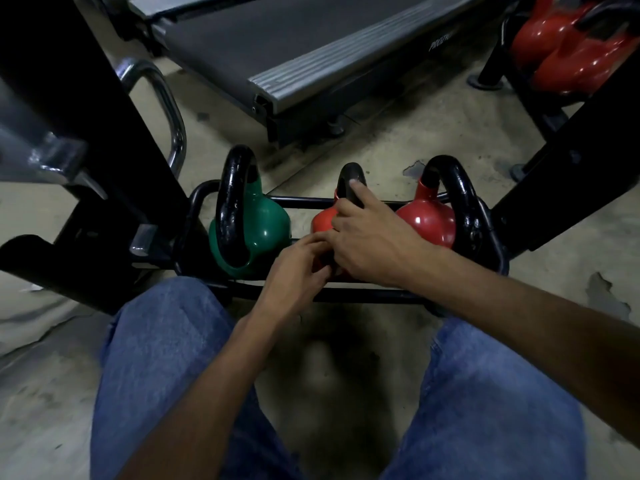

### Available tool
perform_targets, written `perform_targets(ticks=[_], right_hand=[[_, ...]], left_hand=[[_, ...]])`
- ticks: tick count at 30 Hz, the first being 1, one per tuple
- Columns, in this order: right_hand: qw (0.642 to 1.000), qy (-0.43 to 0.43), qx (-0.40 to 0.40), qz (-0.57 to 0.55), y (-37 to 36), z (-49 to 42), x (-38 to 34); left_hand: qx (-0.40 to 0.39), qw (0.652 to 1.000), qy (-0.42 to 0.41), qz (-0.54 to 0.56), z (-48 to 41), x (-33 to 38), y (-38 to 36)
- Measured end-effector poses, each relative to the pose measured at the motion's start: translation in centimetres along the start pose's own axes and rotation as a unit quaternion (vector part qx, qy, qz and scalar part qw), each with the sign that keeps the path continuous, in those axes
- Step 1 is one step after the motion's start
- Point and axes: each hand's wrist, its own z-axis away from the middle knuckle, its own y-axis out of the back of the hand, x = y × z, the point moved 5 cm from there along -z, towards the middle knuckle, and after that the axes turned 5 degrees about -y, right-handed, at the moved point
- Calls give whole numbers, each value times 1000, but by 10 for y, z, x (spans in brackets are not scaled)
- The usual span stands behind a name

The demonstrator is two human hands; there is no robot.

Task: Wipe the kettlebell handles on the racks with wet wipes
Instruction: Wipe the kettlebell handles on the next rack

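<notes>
While the right hand [374,244] grips the orange kettlebell handle [348,172], I cannot tell whether the left hand [294,277] pinches anything.

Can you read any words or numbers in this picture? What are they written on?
"PRO...": white letters on the dark side of the treadmill, near its far end; the rest is too blurred to read.
Green kettlebell and rack: no words or numbers show.

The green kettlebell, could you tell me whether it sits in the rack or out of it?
In: the green kettlebell sits between the rack's black rails.
</notes>
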Motion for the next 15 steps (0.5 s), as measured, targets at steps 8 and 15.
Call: perform_targets(ticks=[8, 15], right_hand=[[995, 68, -63, 25, 17, 0, -16], [988, 17, 131, -79, 4, 44, 4]], left_hand=[[23, 998, -7, 64, 0, -7, 0], [-4, 999, -11, 39, -2, -1, 5]])
